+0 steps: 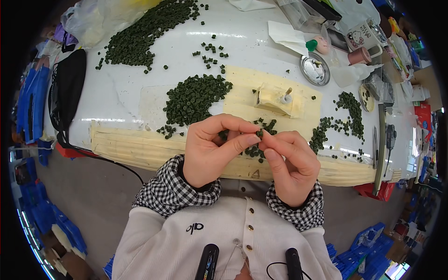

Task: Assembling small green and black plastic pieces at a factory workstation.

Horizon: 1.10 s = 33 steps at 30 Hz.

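Between the thumb and index finger of my left hand (207, 151) is a small dark green part (259, 133), round and cap-like. My right hand (293, 168) meets it from the other side, fingers curled and the index fingertip against the part. Whether the right fingers hold a second piece is too small to make out. More of the same parts lie under and behind my fingers, partly hidden. Just beyond my hands a tape-covered block (273, 103) with an upright peg (287, 95) stands on a yellowish sheet (242, 88).
Loose green parts form a middle pile (191, 100), a large far-left pile (140, 37) and a right-hand pile (351, 112). Toward the back right are a round metal tin (314, 70), a mug (361, 36) and a squeeze bottle (347, 74). A black mask (70, 88) lies at left.
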Each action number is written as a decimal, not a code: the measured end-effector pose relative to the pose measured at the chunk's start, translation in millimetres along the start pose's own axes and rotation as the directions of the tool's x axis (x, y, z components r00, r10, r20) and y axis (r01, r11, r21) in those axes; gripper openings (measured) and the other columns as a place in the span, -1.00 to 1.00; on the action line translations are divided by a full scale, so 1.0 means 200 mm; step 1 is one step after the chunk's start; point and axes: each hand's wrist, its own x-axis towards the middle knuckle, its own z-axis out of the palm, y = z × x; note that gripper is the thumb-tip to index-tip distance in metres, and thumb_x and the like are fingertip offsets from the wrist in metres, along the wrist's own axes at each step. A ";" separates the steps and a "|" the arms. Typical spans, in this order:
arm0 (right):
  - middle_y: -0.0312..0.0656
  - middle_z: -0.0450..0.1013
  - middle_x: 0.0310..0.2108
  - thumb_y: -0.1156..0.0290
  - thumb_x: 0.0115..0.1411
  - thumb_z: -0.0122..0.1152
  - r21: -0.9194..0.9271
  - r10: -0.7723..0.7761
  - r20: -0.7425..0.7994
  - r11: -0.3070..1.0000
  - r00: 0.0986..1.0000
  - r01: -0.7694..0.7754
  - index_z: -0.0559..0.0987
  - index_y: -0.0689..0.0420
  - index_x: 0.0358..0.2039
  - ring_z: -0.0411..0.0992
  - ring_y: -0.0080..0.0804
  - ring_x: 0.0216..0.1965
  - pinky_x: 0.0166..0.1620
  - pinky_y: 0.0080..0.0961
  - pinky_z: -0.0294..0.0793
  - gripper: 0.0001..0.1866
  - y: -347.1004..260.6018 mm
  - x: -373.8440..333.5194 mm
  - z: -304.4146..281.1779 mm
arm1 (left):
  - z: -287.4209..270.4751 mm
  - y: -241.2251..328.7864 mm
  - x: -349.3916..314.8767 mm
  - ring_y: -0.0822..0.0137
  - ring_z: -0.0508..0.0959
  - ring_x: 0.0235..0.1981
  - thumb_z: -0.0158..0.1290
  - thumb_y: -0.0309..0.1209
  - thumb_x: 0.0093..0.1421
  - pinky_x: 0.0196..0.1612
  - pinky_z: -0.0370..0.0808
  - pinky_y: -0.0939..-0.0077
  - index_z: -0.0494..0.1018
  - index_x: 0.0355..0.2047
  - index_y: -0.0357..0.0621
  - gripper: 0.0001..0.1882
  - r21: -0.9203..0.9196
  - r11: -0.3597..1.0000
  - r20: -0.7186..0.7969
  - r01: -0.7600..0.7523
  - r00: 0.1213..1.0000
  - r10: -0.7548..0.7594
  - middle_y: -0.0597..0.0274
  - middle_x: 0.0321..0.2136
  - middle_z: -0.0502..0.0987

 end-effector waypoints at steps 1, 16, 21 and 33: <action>-0.16 0.44 -0.36 0.66 0.07 0.18 -0.005 -0.003 0.001 1.000 1.000 0.003 0.56 0.26 -0.13 0.42 -0.49 -0.38 -0.32 -0.67 0.41 -0.70 0.00 0.00 0.00 | 0.00 0.00 0.00 0.68 0.36 -0.50 0.12 -0.63 0.08 -0.41 0.33 0.81 0.52 -0.28 -0.31 -0.84 -0.001 1.000 -0.005 0.001 1.000 -0.001 0.33 -0.44 0.53; -0.16 0.44 -0.40 0.68 0.01 0.22 -0.138 -0.095 0.042 0.985 0.995 0.100 0.58 0.22 -0.18 0.41 -0.43 -0.46 -0.42 -0.64 0.39 -0.69 -0.02 0.03 -0.03 | -0.01 -0.02 -0.01 0.63 0.41 -0.46 0.13 -0.66 0.04 -0.44 0.31 0.79 0.55 -0.32 -0.27 -0.84 0.124 0.989 0.003 -0.083 0.996 0.084 0.26 -0.41 0.54; -0.16 0.44 -0.41 0.69 -0.01 0.23 -0.166 -0.107 0.066 0.979 0.992 0.116 0.58 0.21 -0.18 0.40 -0.42 -0.47 -0.44 -0.63 0.38 -0.68 -0.01 0.03 -0.05 | -0.01 0.02 -0.01 0.45 0.50 -0.36 0.12 -0.71 0.03 -0.30 0.42 0.65 0.52 -0.34 -0.30 -0.84 0.189 0.981 0.040 -0.045 0.998 0.038 0.14 -0.37 0.54; -0.14 0.44 -0.40 0.68 0.03 0.20 -0.167 -0.064 0.012 0.984 0.998 0.065 0.57 0.26 -0.18 0.42 -0.44 -0.44 -0.35 -0.64 0.41 -0.71 -0.02 0.06 -0.05 | 0.01 0.00 0.00 0.70 0.34 -0.53 0.16 -0.62 0.06 -0.49 0.26 0.83 0.54 -0.31 -0.27 -0.85 0.069 0.997 -0.063 -0.026 0.998 0.031 0.34 -0.44 0.52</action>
